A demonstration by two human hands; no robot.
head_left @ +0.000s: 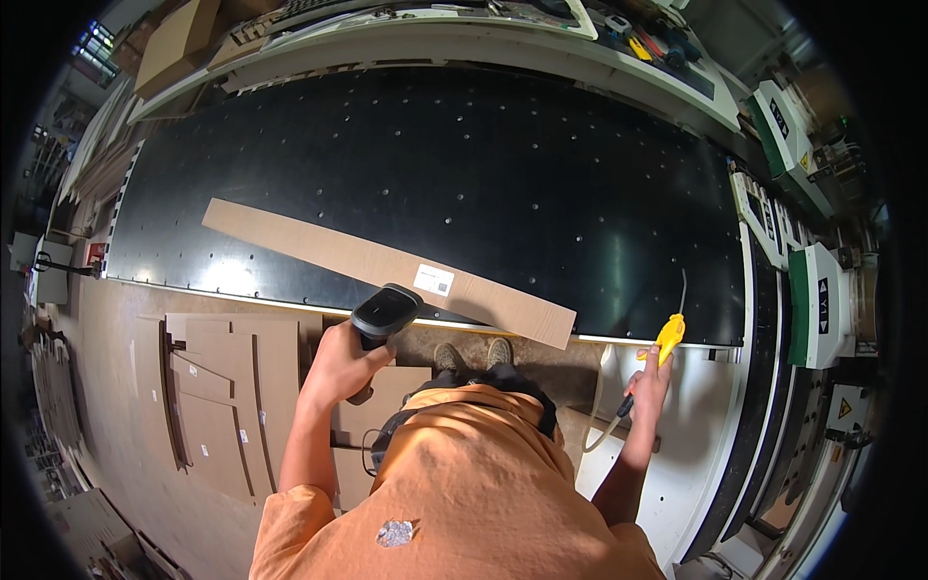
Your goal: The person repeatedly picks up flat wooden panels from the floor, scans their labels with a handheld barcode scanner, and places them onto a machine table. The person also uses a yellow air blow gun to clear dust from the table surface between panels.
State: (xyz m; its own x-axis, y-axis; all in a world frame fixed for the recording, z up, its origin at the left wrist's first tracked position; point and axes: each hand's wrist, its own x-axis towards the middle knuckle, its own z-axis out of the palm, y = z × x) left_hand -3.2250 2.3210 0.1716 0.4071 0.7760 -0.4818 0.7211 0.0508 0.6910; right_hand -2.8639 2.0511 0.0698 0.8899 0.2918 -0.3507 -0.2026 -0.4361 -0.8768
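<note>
My left hand [340, 365] is wrapped round the grip of a black barcode scanner [385, 311], whose head is over the table's front edge. Just beyond it lies a long brown board [319, 246], slanting across the black table and jutting past the near edge at its right end. A white label [432, 280] with a square code is stuck on the board, close to the scanner. On the right, my right hand [652, 382] holds a yellow air blow gun [670, 333] with a thin nozzle pointing away from me. A hose runs down from its lower end.
The black table [464, 145] is dotted with small holes. Cut brown panels [227, 387], some labelled, are stacked on the floor at left. White-and-green machine units [822, 304] stand along the right. Tools [648, 43] lie on the far beam, near a cardboard box [177, 46].
</note>
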